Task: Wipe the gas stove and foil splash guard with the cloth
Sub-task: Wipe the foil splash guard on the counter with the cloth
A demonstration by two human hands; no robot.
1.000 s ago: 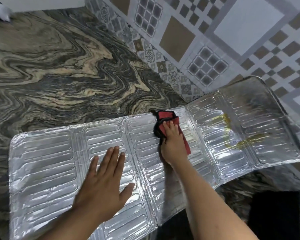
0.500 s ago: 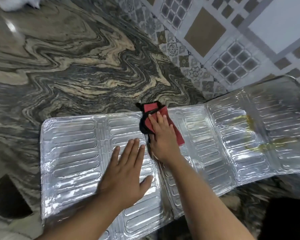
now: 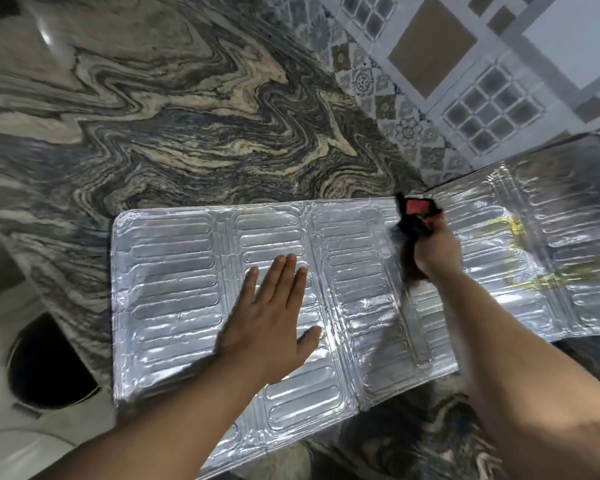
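Foil splash guard (image 3: 174, 278) lying flat across the swirly marble counter (image 3: 174, 133), far right end running up to the tiled wall (image 3: 465, 81). Left hand (image 3: 274, 320) flat on the guard's middle panels, fingers straight and together, thumb out, gripping nothing, just pressing down. Right hand (image 3: 437, 251) further right on the guard near its back edge, fingers curled round a bunched red and black cloth (image 3: 417, 211) that pokes out above the knuckles. Bit blurry there, so can't say how much cloth touches the foil. Yellowish greasy smear (image 3: 513, 226) on the guard just right of that hand. Dark round opening (image 3: 45, 365) off the guard's left end, below the counter edge.
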